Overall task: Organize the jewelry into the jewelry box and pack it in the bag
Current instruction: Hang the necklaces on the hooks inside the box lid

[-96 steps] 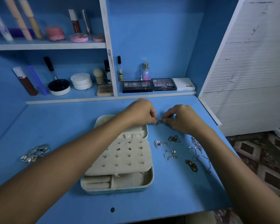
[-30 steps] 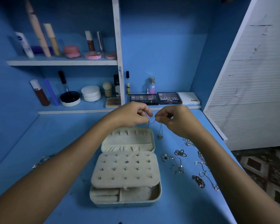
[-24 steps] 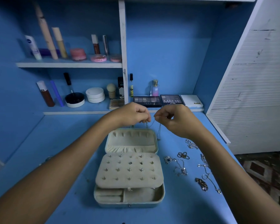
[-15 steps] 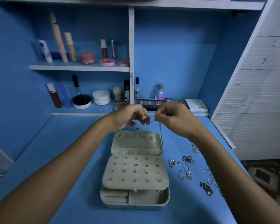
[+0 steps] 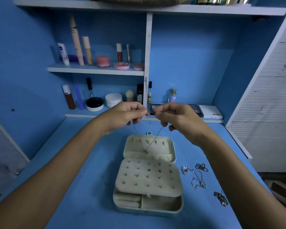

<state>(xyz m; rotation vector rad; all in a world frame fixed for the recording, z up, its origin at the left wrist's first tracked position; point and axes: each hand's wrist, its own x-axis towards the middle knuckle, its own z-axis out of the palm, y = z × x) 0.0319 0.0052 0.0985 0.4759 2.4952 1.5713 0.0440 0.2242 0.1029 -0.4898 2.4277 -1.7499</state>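
the person holds a thin chain necklace [image 5: 153,138] up over the open jewelry box [image 5: 148,177], one end in each hand. the chain sags in a v, its small pendant [image 5: 146,152] hanging in front of the lid's lining, where a row of hook tabs runs along the top. raised and stretched like this, the chain stays untangled and the ends meet at eye level, probably so the clasp can be worked; the clasp itself is too small to make out.

left hand [image 5: 125,117]: thumb and forefinger pinched on one end of the chain, other fingers curled under. right hand [image 5: 178,119]: same pinch on the other end, fingertips nearly meeting the left's. both clenched fine on the chain, nothing else held.

the box sits on the blue desk [image 5: 82,187], lid flat back, a stud panel folded over the lower tray, where ring rolls and a compartment show at the front.

loose pieces wait on the desk to the right of the box: a pendant with a dark stone [image 5: 186,170], a dark looped chain [image 5: 201,167], a silver chain [image 5: 198,183], a darker bracelet [image 5: 221,198] nearer the edge. no bag in view.

shelves behind carry cosmetics.

judged stage: early, most jewelry not yet boxed.
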